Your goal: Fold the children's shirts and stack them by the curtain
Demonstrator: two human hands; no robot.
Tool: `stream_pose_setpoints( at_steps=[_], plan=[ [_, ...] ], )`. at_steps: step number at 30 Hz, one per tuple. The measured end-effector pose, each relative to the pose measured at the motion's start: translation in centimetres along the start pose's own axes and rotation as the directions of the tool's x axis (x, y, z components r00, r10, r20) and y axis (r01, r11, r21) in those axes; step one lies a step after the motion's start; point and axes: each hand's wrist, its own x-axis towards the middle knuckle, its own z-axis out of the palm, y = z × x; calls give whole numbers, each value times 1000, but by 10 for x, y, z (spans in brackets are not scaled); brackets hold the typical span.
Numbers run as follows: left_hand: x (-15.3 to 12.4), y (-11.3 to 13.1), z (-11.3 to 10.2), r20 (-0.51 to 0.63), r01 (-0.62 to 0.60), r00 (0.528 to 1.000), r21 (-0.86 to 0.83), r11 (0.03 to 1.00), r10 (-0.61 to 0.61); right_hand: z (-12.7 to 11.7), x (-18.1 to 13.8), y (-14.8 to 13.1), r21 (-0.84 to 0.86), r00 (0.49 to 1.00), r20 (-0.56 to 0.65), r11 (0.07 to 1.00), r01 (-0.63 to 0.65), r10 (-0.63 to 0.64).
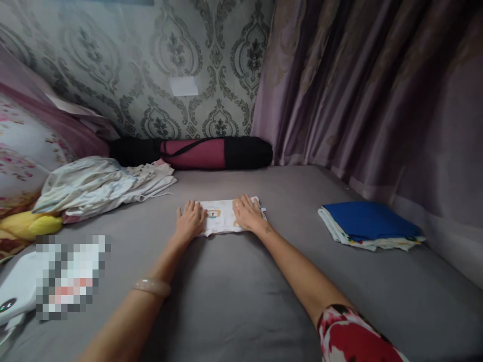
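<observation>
A small folded white garment (223, 217) with a printed orange pattern lies flat on the grey bed sheet (234, 291). On its left end rests my left hand (189, 219), palm down with the fingers stretched forward. My right hand (247, 212) presses flat on its right end, fingers extended, covering part of the print. A little white tag sticks out at the cloth's right edge. Neither hand is closed around the fabric.
Folded clothes with a blue piece (372, 220) on top lie to the right. A rumpled heap of light clothes (101, 183) sits at the left, near a white device (22, 281) with a cable. A black and maroon long bag (196, 153) lies along the wall; curtains (358, 90) hang right.
</observation>
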Motion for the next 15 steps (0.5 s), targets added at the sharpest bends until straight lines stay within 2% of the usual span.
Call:
stream_pose_setpoints(
  at_steps=[2,5,10,15],
  plan=[
    [1,-11,2,48,23,999,-2,1000,-23,2,-2,18,-19,1000,-18,999,-25,25],
    [1,-17,5,112,31,993,-5,1000,-30,11,-4,36,1,999,19,999,-42,42],
    [1,-12,2,134,54,990,10,998,-55,22,0,41,4,999,8,999,-52,52],
    [4,-14,0,178,92,981,-49,995,-82,19,0,43,76,999,-2,997,-34,35]
  ],
)
